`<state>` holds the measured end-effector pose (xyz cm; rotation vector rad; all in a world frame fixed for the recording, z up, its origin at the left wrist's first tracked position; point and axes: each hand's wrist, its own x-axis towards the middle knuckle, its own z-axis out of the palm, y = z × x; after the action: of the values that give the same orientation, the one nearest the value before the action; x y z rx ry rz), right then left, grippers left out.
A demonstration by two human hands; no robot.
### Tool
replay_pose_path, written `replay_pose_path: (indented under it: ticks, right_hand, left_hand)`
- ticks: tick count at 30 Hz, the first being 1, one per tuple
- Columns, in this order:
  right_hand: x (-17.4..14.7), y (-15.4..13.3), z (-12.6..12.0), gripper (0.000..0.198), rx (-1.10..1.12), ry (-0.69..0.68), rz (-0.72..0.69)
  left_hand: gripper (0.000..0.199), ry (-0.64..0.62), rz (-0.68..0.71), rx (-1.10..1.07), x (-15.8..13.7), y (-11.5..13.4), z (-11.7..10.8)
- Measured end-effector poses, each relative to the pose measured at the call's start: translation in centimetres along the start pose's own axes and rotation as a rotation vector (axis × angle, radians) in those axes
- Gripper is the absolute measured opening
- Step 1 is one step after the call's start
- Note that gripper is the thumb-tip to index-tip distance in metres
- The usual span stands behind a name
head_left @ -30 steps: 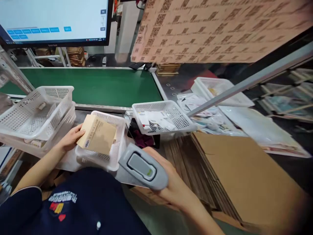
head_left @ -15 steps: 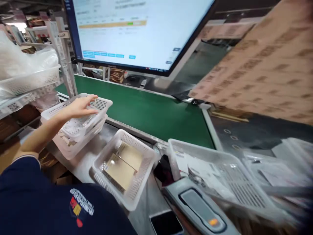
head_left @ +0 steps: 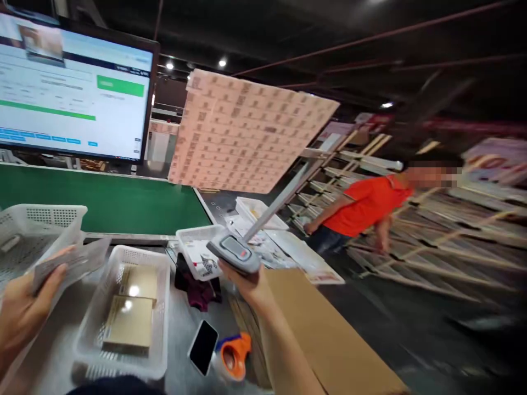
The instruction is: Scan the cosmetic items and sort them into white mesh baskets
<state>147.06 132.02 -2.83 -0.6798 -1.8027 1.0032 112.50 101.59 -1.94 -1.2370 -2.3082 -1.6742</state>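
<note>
My left hand (head_left: 27, 312), at the left edge, pinches a clear plastic bag (head_left: 76, 264) between thumb and fingers. What the bag contains is too blurred to tell. Behind it stands a white perforated basket (head_left: 61, 215) with clear plastic inside. My right hand (head_left: 252, 282) is wrapped round a grey barcode scanner (head_left: 236, 251), raised over the bench with its top facing me. Between my hands, a second white basket (head_left: 162, 307) holds two flat tan boxes (head_left: 128, 323). The scanner partly covers a third basket (head_left: 193, 235) with papers and packets.
A phone (head_left: 203, 346) and an orange tape dispenser (head_left: 234, 356) lie on the metal bench, near a dark maroon cloth (head_left: 201, 291). A cardboard sheet (head_left: 329, 329) lies at right. A green conveyor (head_left: 115, 200) and monitor (head_left: 74, 104) are behind. A person in orange (head_left: 370, 206) is at right.
My view has swung right. My left hand, earlier over the stacked basket, now holds the clear plastic bag. My right hand has come into view with the scanner. The monitor display has changed.
</note>
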Motion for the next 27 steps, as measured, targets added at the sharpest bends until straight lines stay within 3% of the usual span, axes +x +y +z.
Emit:
replay_pose_path:
  ticks: [2,5,7,9,15,21,24,26,27]
  right_hand:
    - [0.4,-1.2,0.5,0.042,-0.048,-0.095,-0.092]
    - [-0.9,-3.0,2.7,0.026,-0.278,-0.383,-0.269]
    - [-2.0,-3.7,4.3,0.045,-0.456,-0.551,-0.318]
    - [-2.8,-3.8,5.7,0.065,-0.595,-0.645,-0.303]
    - [-3.7,-2.4,8.2,0.066,-0.753,-0.813,-0.264]
    - [-3.4,-0.1,8.7,0.062,-0.803,-0.781,-0.234]
    - [-3.4,2.1,7.8,0.061,-0.680,-0.785,-0.276]
    - [-3.7,4.2,6.7,0.056,-0.563,-0.797,-0.286]
    - [-3.8,5.4,6.0,0.053,-0.514,-0.773,-0.269]
  left_hand:
    - [0.049,-0.091,-0.154,-0.191,0.7,0.6,4.7]
    - [0.061,-0.278,-0.493,-0.625,2.4,1.5,10.4]
    - [0.059,-0.338,-0.706,-0.851,3.2,1.1,12.3]
    - [0.056,-0.367,-0.818,-0.984,3.2,0.4,13.1]
    - [0.052,-0.312,-0.840,-1.067,1.0,0.2,12.7]
    - [0.052,-0.248,-0.789,-1.028,0.1,-1.6,11.5]
    - [0.060,-0.169,-0.756,-0.864,-1.2,-3.7,11.0]
    - [0.066,-0.163,-0.617,-0.640,-2.0,-4.1,8.9]
    - [0.065,-0.218,-0.499,-0.515,-2.2,-3.7,7.2]
